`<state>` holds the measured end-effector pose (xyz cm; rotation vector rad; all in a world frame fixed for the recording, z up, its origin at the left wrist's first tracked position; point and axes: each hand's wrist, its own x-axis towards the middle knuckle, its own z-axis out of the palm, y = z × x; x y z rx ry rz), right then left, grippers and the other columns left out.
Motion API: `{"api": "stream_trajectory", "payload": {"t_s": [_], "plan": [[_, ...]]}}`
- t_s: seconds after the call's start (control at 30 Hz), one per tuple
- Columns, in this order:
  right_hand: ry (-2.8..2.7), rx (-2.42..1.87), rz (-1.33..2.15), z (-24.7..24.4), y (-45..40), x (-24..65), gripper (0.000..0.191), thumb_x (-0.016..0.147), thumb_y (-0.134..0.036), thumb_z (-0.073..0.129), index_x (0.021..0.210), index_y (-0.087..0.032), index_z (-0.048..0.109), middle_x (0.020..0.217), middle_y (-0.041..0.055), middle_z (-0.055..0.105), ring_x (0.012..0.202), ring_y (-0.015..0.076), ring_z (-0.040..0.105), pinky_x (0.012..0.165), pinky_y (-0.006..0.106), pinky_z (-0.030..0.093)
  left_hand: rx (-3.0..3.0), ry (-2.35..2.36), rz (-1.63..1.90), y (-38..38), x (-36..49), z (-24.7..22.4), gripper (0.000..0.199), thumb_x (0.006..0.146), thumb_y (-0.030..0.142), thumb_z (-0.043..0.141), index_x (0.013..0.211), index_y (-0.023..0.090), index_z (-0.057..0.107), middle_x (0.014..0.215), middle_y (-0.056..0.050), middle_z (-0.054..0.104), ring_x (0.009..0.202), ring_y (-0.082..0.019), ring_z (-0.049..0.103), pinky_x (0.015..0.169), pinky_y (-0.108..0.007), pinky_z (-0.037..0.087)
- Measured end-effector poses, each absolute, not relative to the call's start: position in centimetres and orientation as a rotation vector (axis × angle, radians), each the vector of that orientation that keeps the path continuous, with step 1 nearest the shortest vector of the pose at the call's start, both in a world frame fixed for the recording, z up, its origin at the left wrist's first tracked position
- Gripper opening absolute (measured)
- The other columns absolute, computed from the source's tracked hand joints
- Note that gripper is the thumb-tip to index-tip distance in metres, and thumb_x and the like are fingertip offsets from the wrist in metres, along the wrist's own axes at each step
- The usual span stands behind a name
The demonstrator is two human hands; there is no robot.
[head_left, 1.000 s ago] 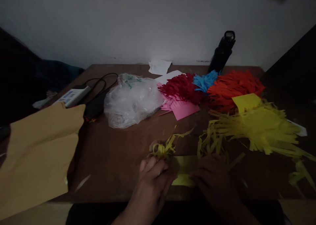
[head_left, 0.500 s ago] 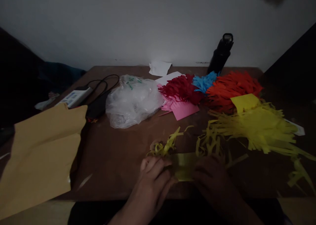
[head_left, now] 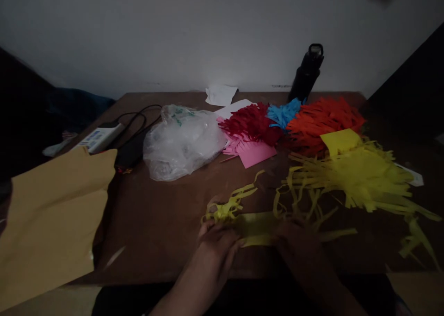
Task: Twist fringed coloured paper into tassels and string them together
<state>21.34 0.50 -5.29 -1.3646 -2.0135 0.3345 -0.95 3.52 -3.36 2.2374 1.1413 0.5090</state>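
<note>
A yellow paper piece [head_left: 257, 228] with fringed, curled strips at both ends lies at the table's front, between my hands. My left hand [head_left: 218, 244] is closed on its left end, beside a small bundle of yellow curls [head_left: 227, 209]. On its right end, my right hand [head_left: 294, 242] is closed too, dark and partly blurred, with loose yellow strips around it. A big yellow fringed bunch [head_left: 371, 177] lies to the right. Behind it are orange [head_left: 326, 122], blue [head_left: 285, 114], dark red [head_left: 248, 124] and pink [head_left: 256, 154] fringed papers.
A crumpled clear plastic bag [head_left: 183, 142] sits left of the middle. Brown paper [head_left: 58, 223] covers the left front. Behind it are a white box [head_left: 99, 137] and black cables. A black bottle [head_left: 306, 73] stands near the wall, and white paper [head_left: 221, 95] lies at the back edge.
Both hands have moved slightly up the table with the yellow paper, whose front edge now sits higher. The whole view has shifted a little to the right.
</note>
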Motion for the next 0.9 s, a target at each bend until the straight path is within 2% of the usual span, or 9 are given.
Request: {"api": "stream_trajectory", "payload": {"t_s": [0.17, 0.33, 0.53, 0.67, 0.8, 0.9], "plan": [[-1.926, -1.479, 0.134, -6.1, 1.6, 20.5, 0.026, 0.099, -0.019, 0.042, 0.08, -0.02, 0.059, 0.073, -0.0001, 0.067, 0.067, 0.0171, 0.06, 0.077, 0.035, 0.036, 2.272, 1.434, 0.374, 4.1, 0.1, -3.4, 0.025, 0.094, 0.019, 0.047, 0.076, 0.019, 0.063, 0.076, -0.005, 0.07, 0.075, -0.026, 0.065, 0.079, -0.046, 0.042], [-1.902, -1.596, 0.103, -6.7, 1.9, 19.9, 0.026, 0.1, -0.02, 0.04, 0.086, -0.02, 0.061, 0.073, 0.0009, 0.068, 0.067, 0.0194, 0.057, 0.077, 0.037, 0.032, 2.398, 1.605, 0.223, 4.7, 0.8, -3.6, 0.024, 0.093, 0.02, 0.05, 0.073, 0.019, 0.063, 0.07, -0.006, 0.068, 0.072, -0.028, 0.064, 0.074, -0.046, 0.04], [-1.942, -1.634, -0.094, -6.9, 2.0, 19.8, 0.025, 0.101, -0.023, 0.04, 0.093, -0.017, 0.062, 0.072, 0.0032, 0.068, 0.068, 0.0207, 0.059, 0.079, 0.039, 0.032, 2.449, 1.67, 0.167, 4.9, 1.2, -4.0, 0.016, 0.091, 0.023, 0.055, 0.079, 0.019, 0.066, 0.072, -0.007, 0.071, 0.075, -0.03, 0.066, 0.079, -0.049, 0.039], [-1.939, -1.653, -0.126, -7.0, 2.1, 20.1, 0.027, 0.102, -0.026, 0.039, 0.1, -0.014, 0.063, 0.07, 0.0026, 0.068, 0.068, 0.0211, 0.06, 0.079, 0.039, 0.033, 2.422, 1.664, 0.133, 5.0, 1.2, -3.9, 0.017, 0.091, 0.023, 0.054, 0.079, 0.019, 0.066, 0.074, -0.007, 0.072, 0.078, -0.03, 0.066, 0.08, -0.049, 0.038], [-1.912, -1.68, -0.077, -6.9, 2.2, 20.4, 0.035, 0.104, -0.03, 0.033, 0.101, -0.014, 0.064, 0.073, 0.0034, 0.068, 0.069, 0.0215, 0.061, 0.075, 0.038, 0.033, 2.376, 1.621, 0.181, 4.8, 0.9, -3.6, 0.013, 0.09, 0.022, 0.055, 0.085, 0.021, 0.066, 0.085, -0.006, 0.073, 0.088, -0.03, 0.064, 0.079, -0.047, 0.037], [-1.938, -1.708, -0.122, -6.9, 2.3, 20.4, 0.035, 0.104, -0.029, 0.033, 0.106, -0.013, 0.063, 0.077, 0.0047, 0.07, 0.071, 0.0225, 0.062, 0.077, 0.039, 0.034, 2.343, 1.61, 0.198, 4.7, 0.7, -3.6, 0.01, 0.089, 0.021, 0.058, 0.093, 0.021, 0.067, 0.092, -0.005, 0.074, 0.094, -0.03, 0.062, 0.079, -0.046, 0.036]]}}
